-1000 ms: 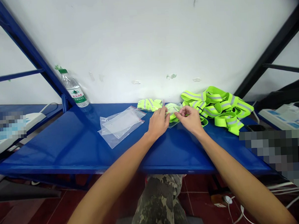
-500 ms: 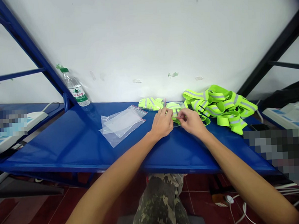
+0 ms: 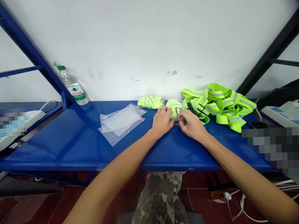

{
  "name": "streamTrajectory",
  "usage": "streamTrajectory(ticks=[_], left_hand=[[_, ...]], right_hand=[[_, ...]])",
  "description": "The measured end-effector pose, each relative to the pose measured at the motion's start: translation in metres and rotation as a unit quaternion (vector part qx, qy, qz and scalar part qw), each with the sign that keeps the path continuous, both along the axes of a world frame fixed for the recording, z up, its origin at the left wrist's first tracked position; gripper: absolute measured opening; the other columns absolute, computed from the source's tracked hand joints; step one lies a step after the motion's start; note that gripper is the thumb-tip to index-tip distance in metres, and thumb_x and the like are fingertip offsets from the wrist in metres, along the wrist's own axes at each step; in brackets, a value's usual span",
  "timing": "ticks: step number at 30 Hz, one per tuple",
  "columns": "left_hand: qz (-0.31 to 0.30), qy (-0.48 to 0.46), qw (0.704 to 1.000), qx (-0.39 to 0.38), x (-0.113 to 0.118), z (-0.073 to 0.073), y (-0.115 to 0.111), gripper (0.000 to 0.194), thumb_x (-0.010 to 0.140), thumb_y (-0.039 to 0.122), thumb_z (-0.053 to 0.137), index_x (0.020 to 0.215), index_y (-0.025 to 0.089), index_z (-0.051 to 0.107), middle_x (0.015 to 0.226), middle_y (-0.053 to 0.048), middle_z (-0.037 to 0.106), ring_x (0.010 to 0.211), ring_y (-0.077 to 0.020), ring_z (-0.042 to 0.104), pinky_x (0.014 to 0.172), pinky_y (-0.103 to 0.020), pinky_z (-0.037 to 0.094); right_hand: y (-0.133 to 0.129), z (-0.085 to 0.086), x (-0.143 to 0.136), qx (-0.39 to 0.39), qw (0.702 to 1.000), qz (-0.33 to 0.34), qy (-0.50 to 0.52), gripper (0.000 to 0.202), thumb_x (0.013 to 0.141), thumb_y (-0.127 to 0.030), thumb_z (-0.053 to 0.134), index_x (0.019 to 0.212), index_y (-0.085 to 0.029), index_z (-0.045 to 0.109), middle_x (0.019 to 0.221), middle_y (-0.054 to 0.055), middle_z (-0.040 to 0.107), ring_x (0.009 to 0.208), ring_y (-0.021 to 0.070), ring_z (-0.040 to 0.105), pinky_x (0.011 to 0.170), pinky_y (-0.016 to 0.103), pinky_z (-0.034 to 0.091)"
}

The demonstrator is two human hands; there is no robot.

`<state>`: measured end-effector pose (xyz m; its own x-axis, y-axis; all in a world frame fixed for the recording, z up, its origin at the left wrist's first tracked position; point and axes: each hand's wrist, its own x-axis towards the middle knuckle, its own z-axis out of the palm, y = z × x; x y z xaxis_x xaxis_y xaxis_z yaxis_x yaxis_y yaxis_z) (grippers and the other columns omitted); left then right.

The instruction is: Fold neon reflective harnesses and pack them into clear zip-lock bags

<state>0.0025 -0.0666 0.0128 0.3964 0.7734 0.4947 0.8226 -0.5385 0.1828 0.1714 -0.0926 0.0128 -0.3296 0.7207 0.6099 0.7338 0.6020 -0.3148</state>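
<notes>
A clear zip-lock bag with a folded neon-yellow reflective strap (image 3: 174, 105) in it lies on the blue table between my hands. My left hand (image 3: 161, 120) is closed at the bag's left side, its fingers bent over the near edge. From the right, my right hand (image 3: 191, 123) pinches the same near edge; the fingertips partly hide it. Just behind my left hand rests a second packed bag of strap (image 3: 149, 101). Loose neon-yellow straps (image 3: 223, 103) with grey bands lie heaped to the right of my right hand.
Flat clear zip-lock bags (image 3: 122, 121) overlap left of my hands. A water bottle (image 3: 75, 88) leans by the wall at the back left. Power strips (image 3: 283, 115) sit beyond the table's right end, and a dark phone-like object (image 3: 257, 125) lies near the heap.
My right hand's fingers have shifted slightly along the bag's near edge and the red zip line there shows less. My left hand stays about where it was. The view has tilted slightly.
</notes>
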Motion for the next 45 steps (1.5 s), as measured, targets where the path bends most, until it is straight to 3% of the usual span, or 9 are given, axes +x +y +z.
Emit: streamTrajectory(ticks=[5,9,13,23,28,32,38,42,45], left_hand=[[0.003,-0.012,1.000,-0.009,-0.001,0.001,0.000,0.019,0.089,0.025,0.057,0.106,0.020,0.050,0.118,-0.013,0.052,0.108,-0.0284,0.053,0.082,-0.040,0.052],[0.001,-0.013,1.000,-0.026,-0.004,0.003,0.000,0.026,0.091,0.042,0.056,0.107,0.021,0.051,0.119,-0.012,0.052,0.108,-0.0269,0.055,0.079,-0.036,0.052],[0.033,0.009,0.998,-0.046,-0.009,0.004,0.001,0.042,0.090,0.056,0.053,0.111,0.020,0.050,0.117,-0.014,0.056,0.106,-0.0298,0.058,0.081,-0.038,0.050],[0.118,-0.015,0.987,-0.104,-0.011,-0.003,0.010,0.036,0.091,0.046,0.051,0.114,0.019,0.044,0.093,-0.014,0.071,0.089,-0.0326,0.069,0.077,-0.039,0.048],[0.055,-0.127,0.979,-0.147,-0.017,-0.007,0.017,0.029,0.085,0.034,0.062,0.108,0.024,0.046,0.081,-0.004,0.070,0.081,-0.0265,0.069,0.074,-0.035,0.049],[0.001,-0.297,0.925,-0.238,-0.022,-0.005,0.028,0.035,0.078,0.017,0.068,0.103,0.023,0.044,0.078,0.002,0.065,0.070,-0.0177,0.067,0.070,-0.031,0.052],[-0.027,-0.520,0.765,-0.379,-0.019,0.005,0.025,0.057,0.064,-0.009,0.063,0.109,0.020,0.044,0.092,0.000,0.058,0.061,-0.0092,0.066,0.067,-0.029,0.058],[-0.018,-0.546,0.731,-0.409,-0.018,0.011,0.021,0.051,0.064,-0.009,0.056,0.106,0.018,0.049,0.096,-0.003,0.059,0.062,-0.0112,0.069,0.067,-0.029,0.059],[-0.012,-0.554,0.737,-0.387,-0.018,0.012,0.020,0.045,0.064,-0.007,0.051,0.102,0.017,0.054,0.103,-0.005,0.061,0.058,-0.0086,0.067,0.063,-0.026,0.058]], right_hand=[[-0.004,-0.002,-0.002,0.013,0.999,-0.045,-0.010,0.025,0.073,-0.005,0.046,0.091,-0.020,0.054,0.089,0.007,0.055,0.080,0.0222,0.056,0.071,0.033,0.045],[-0.004,-0.005,-0.003,0.018,0.994,-0.110,-0.004,0.023,0.074,-0.011,0.052,0.095,-0.019,0.053,0.094,0.010,0.058,0.080,0.0234,0.057,0.071,0.033,0.045],[-0.003,-0.010,0.001,-0.051,0.977,-0.202,-0.036,0.018,0.081,-0.024,0.056,0.098,-0.020,0.053,0.069,0.005,0.058,0.059,0.0224,0.053,0.055,0.032,0.033],[-0.006,-0.005,-0.007,-0.086,0.989,-0.111,0.047,0.022,0.076,-0.016,0.053,0.096,-0.022,0.052,0.067,0.000,0.064,0.058,0.0198,0.060,0.058,0.030,0.037],[-0.005,-0.008,-0.008,-0.089,0.982,-0.144,0.085,0.026,0.077,-0.021,0.054,0.103,-0.021,0.049,0.065,-0.001,0.063,0.057,0.0200,0.059,0.056,0.030,0.036],[-0.002,-0.011,-0.005,-0.136,0.974,-0.160,0.089,0.026,0.079,-0.026,0.055,0.104,-0.022,0.047,0.054,-0.005,0.057,0.048,0.0189,0.053,0.051,0.030,0.032],[0.007,-0.014,-0.001,-0.205,0.932,-0.006,0.299,0.028,0.073,-0.025,0.061,0.097,-0.024,0.044,0.077,0.000,0.068,0.064,0.0168,0.066,0.062,0.030,0.049],[0.008,-0.014,-0.002,-0.203,0.927,0.017,0.315,0.020,0.074,-0.024,0.060,0.091,-0.022,0.050,0.086,0.004,0.070,0.077,0.0180,0.068,0.070,0.033,0.053],[0.006,-0.011,-0.004,-0.194,0.933,0.011,0.303,0.018,0.077,-0.024,0.058,0.094,-0.021,0.052,0.087,0.003,0.069,0.074,0.0174,0.068,0.067,0.032,0.052]])
